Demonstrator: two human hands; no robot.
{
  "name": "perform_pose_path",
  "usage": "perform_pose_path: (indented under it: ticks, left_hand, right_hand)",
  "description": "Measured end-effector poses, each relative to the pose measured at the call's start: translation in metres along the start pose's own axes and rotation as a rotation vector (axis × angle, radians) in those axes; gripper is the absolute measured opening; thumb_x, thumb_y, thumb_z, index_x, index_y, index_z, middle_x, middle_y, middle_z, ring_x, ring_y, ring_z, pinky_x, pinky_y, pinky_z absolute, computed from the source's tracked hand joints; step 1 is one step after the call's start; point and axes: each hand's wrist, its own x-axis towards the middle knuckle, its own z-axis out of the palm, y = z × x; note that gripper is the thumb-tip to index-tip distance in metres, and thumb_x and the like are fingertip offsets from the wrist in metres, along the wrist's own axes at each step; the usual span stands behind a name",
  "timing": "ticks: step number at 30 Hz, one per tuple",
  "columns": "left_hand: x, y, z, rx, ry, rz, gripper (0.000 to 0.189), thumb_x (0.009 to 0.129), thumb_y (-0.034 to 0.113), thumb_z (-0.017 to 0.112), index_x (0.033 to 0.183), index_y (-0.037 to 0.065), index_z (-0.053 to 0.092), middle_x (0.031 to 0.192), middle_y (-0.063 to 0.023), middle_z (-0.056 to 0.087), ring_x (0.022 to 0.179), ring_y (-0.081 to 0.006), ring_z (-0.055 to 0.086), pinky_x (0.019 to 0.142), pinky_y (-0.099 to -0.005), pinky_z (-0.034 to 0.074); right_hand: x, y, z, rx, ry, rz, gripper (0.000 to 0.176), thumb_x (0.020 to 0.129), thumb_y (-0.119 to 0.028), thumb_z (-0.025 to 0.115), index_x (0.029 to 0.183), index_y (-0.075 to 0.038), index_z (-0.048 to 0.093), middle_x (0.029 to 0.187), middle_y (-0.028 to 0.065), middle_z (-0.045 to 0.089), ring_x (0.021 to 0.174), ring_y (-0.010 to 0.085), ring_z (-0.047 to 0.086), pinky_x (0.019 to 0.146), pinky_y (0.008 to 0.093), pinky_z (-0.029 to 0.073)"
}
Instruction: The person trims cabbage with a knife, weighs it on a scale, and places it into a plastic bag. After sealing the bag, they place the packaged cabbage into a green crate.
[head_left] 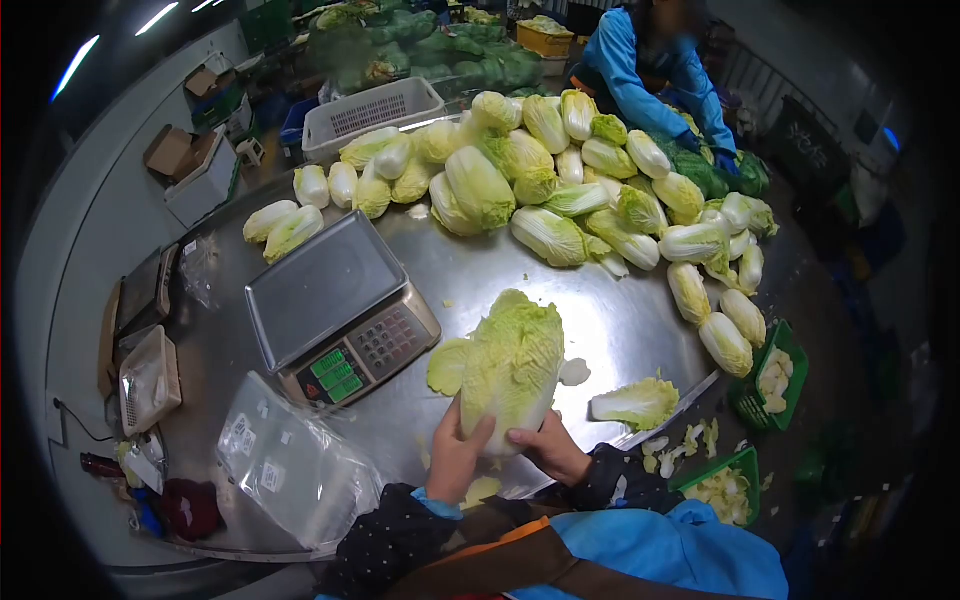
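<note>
A large napa cabbage point(510, 365) is held between both my hands near the front of the metal table, its white base toward me and its leafy end pointing away. My left hand point(460, 447) wraps the left side of the base, thumb across the front. On the right side, my right hand point(553, 447) grips with the thumb pressed on the base. A loose outer leaf point(449, 367) shows at the cabbage's left. To the right lies a detached cabbage leaf point(637, 404). Beside it on the left stands a digital scale point(325, 290) with a bare metal pan.
Many napa cabbages point(560, 235) are heaped across the table's far side. Clear plastic bags point(290, 465) lie at front left. A white crate point(375, 115) stands behind. Green baskets point(770, 375) with trimmings sit beyond the right edge. A person in blue sleeves point(625, 75) works at the back.
</note>
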Motion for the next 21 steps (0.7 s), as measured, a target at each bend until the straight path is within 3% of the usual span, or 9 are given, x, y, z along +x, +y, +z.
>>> perform_pose_path:
  ticks: [3,7,9,12,15,17,18,20,21]
  left_hand:
    - [0.004,-0.009,-0.010,-0.305,-0.041,0.004,0.055,0.080,0.000,0.061,0.132,0.001,0.042,0.122,-0.0118,0.052,0.107,-0.0197,0.052,0.093,-0.0303,0.041]
    - [0.001,-0.011,-0.014,0.046,-0.019,0.189,0.049,0.077,-0.004,0.061,0.125,-0.001,0.051,0.122,-0.0099,0.052,0.106,-0.0190,0.052,0.091,-0.0285,0.041]
    - [0.009,-0.021,-0.025,-0.067,-0.020,0.030,0.038,0.078,-0.003,0.058,0.116,-0.003,0.057,0.113,-0.0083,0.058,0.100,-0.0172,0.055,0.088,-0.0270,0.043]
    - [0.009,-0.011,-0.019,0.621,0.045,0.477,0.031,0.082,0.001,0.053,0.112,-0.003,0.059,0.106,-0.0102,0.063,0.096,-0.0168,0.058,0.084,-0.0272,0.044]
    - [0.018,-0.038,-0.019,0.505,0.335,0.475,0.027,0.084,0.005,0.051,0.108,-0.001,0.061,0.097,-0.0109,0.066,0.092,-0.0183,0.061,0.082,-0.0291,0.046]
    - [0.040,-0.071,-0.037,0.149,0.223,0.016,0.028,0.084,0.008,0.052,0.110,0.001,0.059,0.098,-0.0149,0.066,0.091,-0.0238,0.064,0.078,-0.0327,0.048]
    - [0.041,-0.067,-0.030,0.148,0.235,0.020,0.028,0.084,0.008,0.052,0.110,0.001,0.059,0.098,-0.0149,0.066,0.091,-0.0238,0.064,0.078,-0.0327,0.048]
    - [0.046,-0.057,-0.006,0.795,0.000,0.584,0.030,0.083,0.012,0.055,0.112,0.003,0.056,0.093,-0.0186,0.065,0.084,-0.0301,0.065,0.073,-0.0372,0.050]
    - [0.050,-0.044,-0.003,0.792,0.023,0.576,0.030,0.083,0.012,0.055,0.112,0.003,0.056,0.093,-0.0186,0.065,0.084,-0.0301,0.065,0.073,-0.0372,0.050]
  right_hand:
    - [-0.001,0.005,-0.005,-0.024,0.048,0.001,0.054,0.077,-0.008,0.068,0.124,0.003,0.042,0.115,0.0113,0.055,0.104,0.0200,0.056,0.088,0.0325,0.047]
    - [0.002,0.016,-0.025,-0.255,0.084,-0.104,0.044,0.075,-0.009,0.070,0.113,0.004,0.052,0.105,0.0100,0.061,0.094,0.0172,0.059,0.082,0.0298,0.048]
    - [0.002,0.016,-0.038,-0.409,0.135,-0.125,0.041,0.075,-0.010,0.069,0.111,0.004,0.055,0.100,0.0100,0.063,0.089,0.0164,0.060,0.079,0.0298,0.049]
    - [0.000,0.014,-0.042,-0.139,0.092,-0.019,0.057,0.075,-0.007,0.070,0.124,0.004,0.043,0.117,0.0141,0.055,0.106,0.0264,0.056,0.093,0.0388,0.046]
    - [0.002,0.017,-0.042,0.088,0.147,-0.114,0.048,0.074,0.000,0.065,0.119,0.004,0.047,0.112,0.0128,0.057,0.099,0.0226,0.058,0.087,0.0354,0.048]
    - [0.004,0.009,-0.047,0.237,0.045,-0.143,0.056,0.074,-0.004,0.068,0.124,0.001,0.044,0.118,0.0104,0.054,0.107,0.0239,0.054,0.092,0.0378,0.045]
    - [0.005,0.007,-0.055,0.297,-0.060,-0.126,0.060,0.073,-0.013,0.073,0.125,-0.003,0.044,0.120,0.0080,0.053,0.111,0.0244,0.052,0.094,0.0394,0.044]
    - [0.002,-0.002,-0.062,0.240,-0.155,-0.107,0.062,0.076,-0.018,0.072,0.129,-0.005,0.041,0.123,0.0087,0.051,0.114,0.0243,0.050,0.093,0.0407,0.044]
    - [-0.001,-0.013,-0.056,0.158,-0.123,-0.105,0.062,0.077,-0.017,0.071,0.129,-0.005,0.040,0.124,0.0097,0.051,0.114,0.0245,0.050,0.093,0.0407,0.045]
